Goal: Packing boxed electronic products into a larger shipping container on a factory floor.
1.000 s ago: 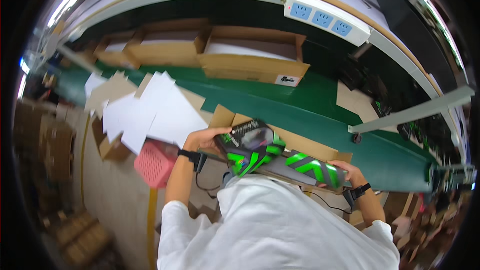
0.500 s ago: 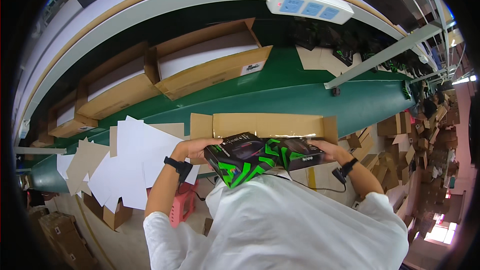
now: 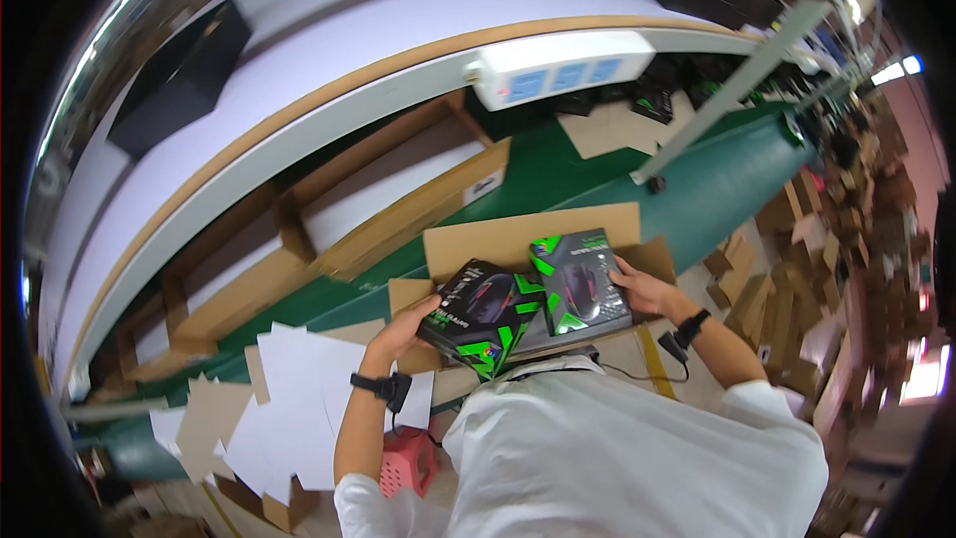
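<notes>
In my left hand [image 3: 403, 331] is a black-and-green mouse box [image 3: 485, 311], gripped at its left edge and tilted. My right hand [image 3: 642, 291] holds a second mouse box [image 3: 582, 284] by its right side. Both boxes have a computer mouse pictured on top and are over an opened cardboard carton [image 3: 533, 234] whose flaps stand out. The carton's inside is mostly hidden beneath the boxes. Each of my wrists wears a black strap with a small device and a cable.
White and grey sheets [image 3: 299, 408] lie to the left of the carton. Long cardboard trays [image 3: 398, 209] with white sheets line the green bench [image 3: 697, 209]. A white power strip [image 3: 563, 70] hangs on the shelf edge. A pink stool [image 3: 406, 463] stands below; cartons [image 3: 777, 309] pile up at the right.
The two boxes have been turned face up and moved apart, the right one now more upright. My head view has shifted and tilted, so the bench appears rotated.
</notes>
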### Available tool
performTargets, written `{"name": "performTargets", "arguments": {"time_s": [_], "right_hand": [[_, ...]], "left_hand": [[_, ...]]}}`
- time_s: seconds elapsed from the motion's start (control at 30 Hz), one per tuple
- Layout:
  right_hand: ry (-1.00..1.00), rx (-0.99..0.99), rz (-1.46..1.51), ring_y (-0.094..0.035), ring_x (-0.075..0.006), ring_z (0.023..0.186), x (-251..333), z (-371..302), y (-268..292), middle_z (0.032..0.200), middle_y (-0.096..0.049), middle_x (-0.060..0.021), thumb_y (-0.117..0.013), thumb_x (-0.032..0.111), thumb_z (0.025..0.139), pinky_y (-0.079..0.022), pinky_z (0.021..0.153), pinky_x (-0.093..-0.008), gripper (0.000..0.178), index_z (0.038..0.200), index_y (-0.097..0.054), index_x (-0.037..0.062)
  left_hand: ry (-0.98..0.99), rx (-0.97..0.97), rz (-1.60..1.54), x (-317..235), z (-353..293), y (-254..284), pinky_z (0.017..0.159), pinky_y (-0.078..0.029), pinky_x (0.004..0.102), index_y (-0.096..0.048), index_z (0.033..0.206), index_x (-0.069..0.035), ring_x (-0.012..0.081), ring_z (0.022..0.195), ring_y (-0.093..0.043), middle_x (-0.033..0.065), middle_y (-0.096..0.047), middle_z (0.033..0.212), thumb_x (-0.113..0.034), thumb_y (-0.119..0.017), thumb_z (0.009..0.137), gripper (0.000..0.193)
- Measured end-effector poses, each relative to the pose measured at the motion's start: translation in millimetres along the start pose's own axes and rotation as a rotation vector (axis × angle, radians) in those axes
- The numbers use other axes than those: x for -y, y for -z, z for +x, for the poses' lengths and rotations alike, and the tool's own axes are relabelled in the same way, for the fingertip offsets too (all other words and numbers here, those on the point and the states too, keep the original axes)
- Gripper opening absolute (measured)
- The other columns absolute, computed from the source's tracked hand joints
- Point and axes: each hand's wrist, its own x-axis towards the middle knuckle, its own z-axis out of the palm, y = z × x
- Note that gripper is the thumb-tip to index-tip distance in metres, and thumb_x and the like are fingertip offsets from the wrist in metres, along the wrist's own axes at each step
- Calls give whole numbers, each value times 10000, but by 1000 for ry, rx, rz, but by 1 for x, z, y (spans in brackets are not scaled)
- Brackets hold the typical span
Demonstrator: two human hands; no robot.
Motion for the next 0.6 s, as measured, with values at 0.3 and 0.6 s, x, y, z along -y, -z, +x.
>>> {"name": "performTargets", "arguments": {"time_s": [0.3,0.6], "right_hand": [[-479,-51,-204,-465,-282,1204,-23,7,61,1308,-491,-106,-580,328,914,-464,875,-545,637,1414,-255,105],[238,-78,-1426,-620,-259,778,-101,89,54,830,-679,-120,-613,244,795,-492,698,-377,350,1079,-609,40]], "left_hand": [[-82,-369,-501,32,-48,-48,820,-501,439,-574,1183,26,373,971,-597,227,-622,1102,-270,-578,914,399],[-280,-473,1234,43,11,-57,1099,-225,449,-265,1391,90,497,1293,-284,340,-285,1405,-33,-580,794,686]]}}
